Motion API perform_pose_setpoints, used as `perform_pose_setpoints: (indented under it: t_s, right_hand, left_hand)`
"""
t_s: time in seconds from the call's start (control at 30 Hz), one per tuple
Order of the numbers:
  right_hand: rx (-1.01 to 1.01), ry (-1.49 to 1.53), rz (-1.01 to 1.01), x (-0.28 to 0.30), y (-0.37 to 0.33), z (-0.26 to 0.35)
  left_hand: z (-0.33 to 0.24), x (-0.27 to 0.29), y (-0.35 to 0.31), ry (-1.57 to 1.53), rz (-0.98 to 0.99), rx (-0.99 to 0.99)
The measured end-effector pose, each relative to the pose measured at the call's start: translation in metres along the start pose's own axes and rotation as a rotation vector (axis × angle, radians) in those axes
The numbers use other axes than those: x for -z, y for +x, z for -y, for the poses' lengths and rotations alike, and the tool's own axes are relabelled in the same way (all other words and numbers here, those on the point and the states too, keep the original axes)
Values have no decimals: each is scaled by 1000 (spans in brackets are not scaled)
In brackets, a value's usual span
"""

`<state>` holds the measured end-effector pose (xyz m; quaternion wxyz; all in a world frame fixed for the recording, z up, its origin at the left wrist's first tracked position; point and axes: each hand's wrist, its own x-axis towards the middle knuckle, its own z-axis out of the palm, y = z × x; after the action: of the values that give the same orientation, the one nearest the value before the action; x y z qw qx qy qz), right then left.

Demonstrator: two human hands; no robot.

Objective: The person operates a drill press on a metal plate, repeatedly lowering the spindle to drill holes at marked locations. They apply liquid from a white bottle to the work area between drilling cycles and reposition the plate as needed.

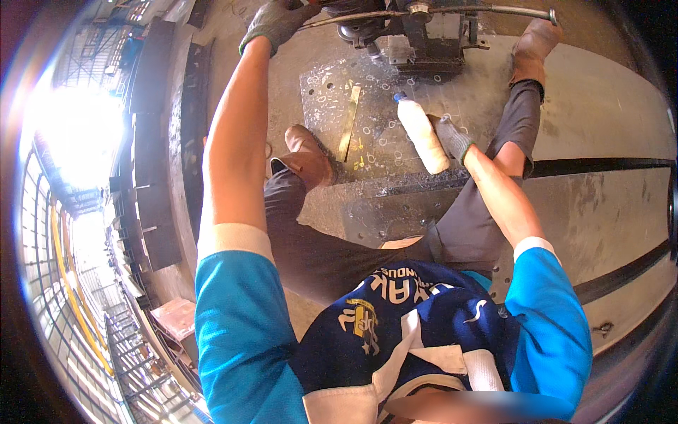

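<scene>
A bottle lies on the steel plate, right of a flat bar.

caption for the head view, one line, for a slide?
Gloved left hand grips a long metal lever on a floor machine; gloved right hand holds a white bottle.

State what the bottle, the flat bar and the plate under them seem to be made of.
Bottle: likely plastic, cloudy white with a blue cap, held by the gloved right hand.
Flat bar: looks like brass, yellow and dully shiny.
Plate: probably steel, grey, scratched, drilled with holes.
</scene>
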<state>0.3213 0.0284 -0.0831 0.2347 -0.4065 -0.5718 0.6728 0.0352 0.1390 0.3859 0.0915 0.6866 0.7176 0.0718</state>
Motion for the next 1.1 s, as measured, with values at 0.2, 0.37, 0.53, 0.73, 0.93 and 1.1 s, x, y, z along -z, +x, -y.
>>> perform_pose_setpoints:
  t_s: [0.2,0.37,0.53,0.73,0.93,1.1]
  right_hand:
    - [278,-803,63,-2,-13,1]
    - [87,140,50,-10,-17,31]
    - [478,-948,29,-6,-14,31]
    - [134,-722,43,-3,-5,20]
    - [53,-424,18,-4,13,-16]
    - [68,-504,12,2,10,-26]
  left_hand:
    - [4,2,3,26,67,67]
    - [14,0,-2,-177,-32,22]
    - [12,-1,0,-161,-4,55]
    - [9,8,-12,-184,-13,-22]
    - [2,6,-16,-170,18,79]
    - [7,-1,-7,-101,-17,30]
